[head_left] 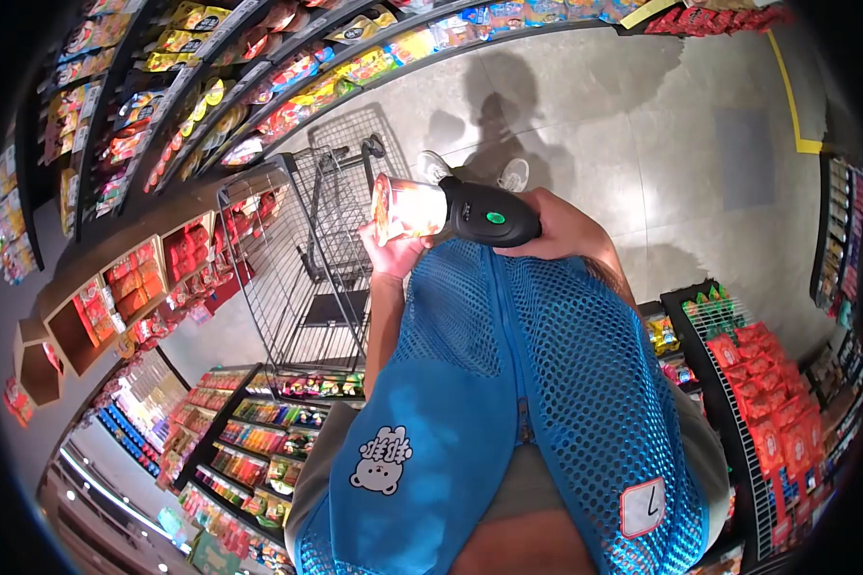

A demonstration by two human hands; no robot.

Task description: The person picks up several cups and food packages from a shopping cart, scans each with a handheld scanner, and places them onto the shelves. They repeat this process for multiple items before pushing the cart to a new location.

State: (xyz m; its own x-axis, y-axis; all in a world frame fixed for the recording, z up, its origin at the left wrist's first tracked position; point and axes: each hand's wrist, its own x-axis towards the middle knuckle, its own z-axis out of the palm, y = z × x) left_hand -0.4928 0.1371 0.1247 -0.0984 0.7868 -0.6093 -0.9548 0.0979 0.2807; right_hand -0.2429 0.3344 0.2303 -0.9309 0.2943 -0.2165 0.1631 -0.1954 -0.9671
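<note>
My left hand is closed around a red-and-white printed food cup, its side washed out by bright light. The cup lies tilted on its side, with the wider end towards the left. In my right hand is a black handheld barcode scanner with a round green button on top. Its head points left at the cup and overlaps the cup's right end in this view. Both hands are in front of my blue mesh vest.
A wire shopping cart stands just left of my hands. Shelves of packaged snacks curve along the upper left. A wire rack of red packets stands at the right. My shoes are on the grey floor.
</note>
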